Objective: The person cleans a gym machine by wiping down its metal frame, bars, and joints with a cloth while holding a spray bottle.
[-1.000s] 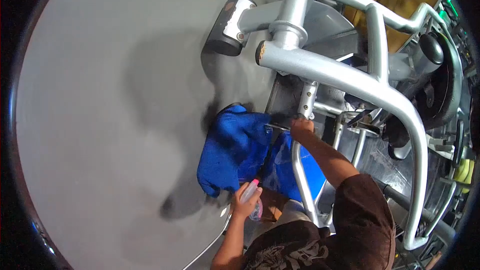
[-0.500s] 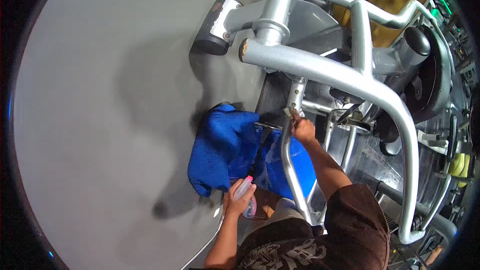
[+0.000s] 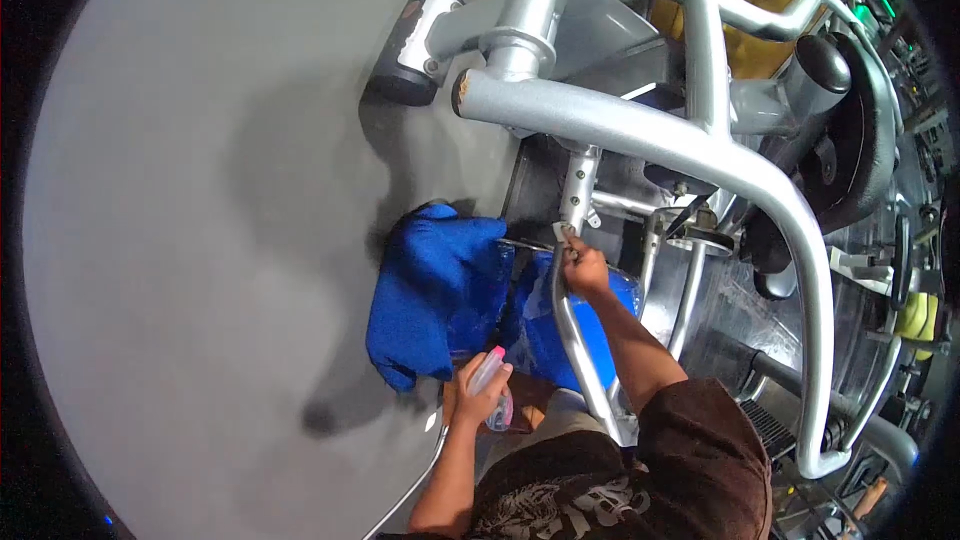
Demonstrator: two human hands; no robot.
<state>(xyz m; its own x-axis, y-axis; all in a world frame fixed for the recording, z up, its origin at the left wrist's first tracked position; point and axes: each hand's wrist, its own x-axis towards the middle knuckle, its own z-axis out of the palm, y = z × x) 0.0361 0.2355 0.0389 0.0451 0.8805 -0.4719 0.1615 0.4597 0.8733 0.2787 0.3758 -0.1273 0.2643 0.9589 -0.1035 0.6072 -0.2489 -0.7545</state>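
My left hand (image 3: 474, 400) is wrapped around a clear spray bottle (image 3: 487, 374) with a pink tip, low in front of my body. My right hand (image 3: 586, 270) is closed at a silver metal tube (image 3: 570, 318), just below a row of holes in it. A small whitish piece (image 3: 561, 231), perhaps cloth, shows at its fingertips against the tube; its kind is unclear. A blue towel (image 3: 415, 290) hangs or lies beyond my left hand. Behind the tube is a shiny blue surface (image 3: 545, 340).
The large silver frame (image 3: 640, 125) of a gym machine arches over my right arm. A black pad (image 3: 870, 140) is at the right, and a round black-ended foot (image 3: 405, 80) is at upper left. Grey floor or wall (image 3: 200, 240) fills the left side.
My right hand has slid a little down the tube with the whitish piece. My left hand keeps its hold on the spray bottle. The view has shifted slightly.
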